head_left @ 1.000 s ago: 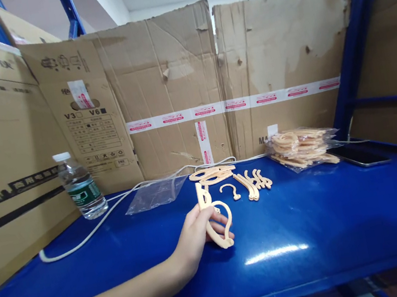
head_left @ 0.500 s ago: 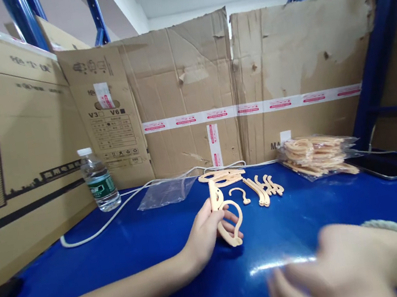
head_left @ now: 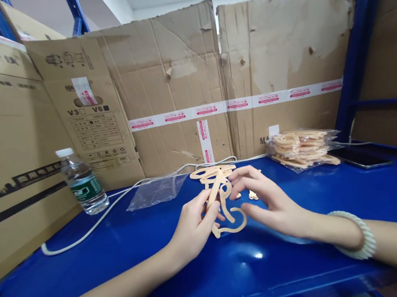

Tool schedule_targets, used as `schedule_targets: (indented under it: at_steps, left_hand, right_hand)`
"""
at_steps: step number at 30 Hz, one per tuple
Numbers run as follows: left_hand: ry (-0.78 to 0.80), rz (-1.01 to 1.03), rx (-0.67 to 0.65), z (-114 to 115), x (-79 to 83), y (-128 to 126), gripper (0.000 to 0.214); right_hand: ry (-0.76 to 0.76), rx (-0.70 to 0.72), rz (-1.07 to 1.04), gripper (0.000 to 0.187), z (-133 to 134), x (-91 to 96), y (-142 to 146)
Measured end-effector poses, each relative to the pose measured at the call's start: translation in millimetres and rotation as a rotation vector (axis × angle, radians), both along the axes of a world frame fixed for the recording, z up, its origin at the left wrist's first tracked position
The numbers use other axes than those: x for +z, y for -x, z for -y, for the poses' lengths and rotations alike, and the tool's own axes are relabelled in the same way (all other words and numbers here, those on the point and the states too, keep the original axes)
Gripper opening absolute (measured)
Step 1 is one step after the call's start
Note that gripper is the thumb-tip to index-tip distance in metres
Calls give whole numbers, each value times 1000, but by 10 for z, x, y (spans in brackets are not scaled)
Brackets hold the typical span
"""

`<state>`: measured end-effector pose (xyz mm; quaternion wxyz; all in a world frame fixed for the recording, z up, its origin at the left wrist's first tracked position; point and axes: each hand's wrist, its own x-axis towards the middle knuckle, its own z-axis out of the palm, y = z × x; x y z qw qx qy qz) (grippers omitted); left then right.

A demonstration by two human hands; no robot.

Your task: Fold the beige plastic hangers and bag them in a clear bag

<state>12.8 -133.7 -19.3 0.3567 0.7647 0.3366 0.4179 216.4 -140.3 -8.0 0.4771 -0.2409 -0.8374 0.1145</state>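
My left hand [head_left: 192,228] is closed around a beige plastic folding hanger [head_left: 214,189], held tilted above the blue table [head_left: 177,294]. A curved hook part hangs at its lower end, and a shorter curved arm juts out on the right. My right hand [head_left: 278,206] reaches in from the right, thumb and fingers curved and apart around the hanger's right side. Whether its fingertips touch the hanger, I cannot tell. Behind the hands lie more flat beige hanger pieces [head_left: 197,174]; the right hand hides most of the small loose parts [head_left: 253,194].
A clear plastic bag [head_left: 155,192] lies at the back left, near a water bottle [head_left: 85,185] and a white cable [head_left: 81,245]. Bagged beige hanger parts [head_left: 301,149] and a black phone [head_left: 360,157] rest at the back right. Cardboard panels [head_left: 172,82] stand behind.
My right hand has moved from the lower right up to the hanger in my left hand. The hanger has turned, with its hook now pointing right. The view has shifted slightly rightward.
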Motion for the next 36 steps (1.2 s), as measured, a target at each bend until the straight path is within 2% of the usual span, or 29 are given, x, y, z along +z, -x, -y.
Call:
schedule_targets:
  at_steps: [3, 5, 8, 10, 13, 17, 26, 29, 36]
  left_hand:
    - [-60, -51, 5, 13, 12, 8, 27]
    - [-88, -84, 17, 12, 14, 19, 26]
    - [-162, -169, 59, -26, 2, 52, 23]
    - [-277, -258, 98, -71, -22, 84, 25]
    - [-495, -374, 146, -136, -78, 128, 31]
    - [-650, -517, 184, -164, -136, 153, 33]
    - [-1028, -831, 245, -141, -131, 163, 35]
    - [-1019, -896, 224, -98, -113, 131, 33]
    - [-866, -990, 165, -83, -51, 74, 32]
  right_hand:
    - [365, 87, -103, 22, -42, 19, -14]
    - [526, 151, -171, 21, -81, 24, -27]
    - [633, 134, -306, 16, -116, 41, -32]
    - [668, 66, -359, 21, -131, 55, -35]
    - [806, 48, -274, 32, -173, 54, -59]
    - [1030, 189, 14, 38, -240, 3, -101]
    - [1004, 211, 138, 36, -173, 18, -79]
    - [1011, 262, 163, 36, -152, -23, -56]
    - [1044, 320, 153, 39, -118, -59, -11]
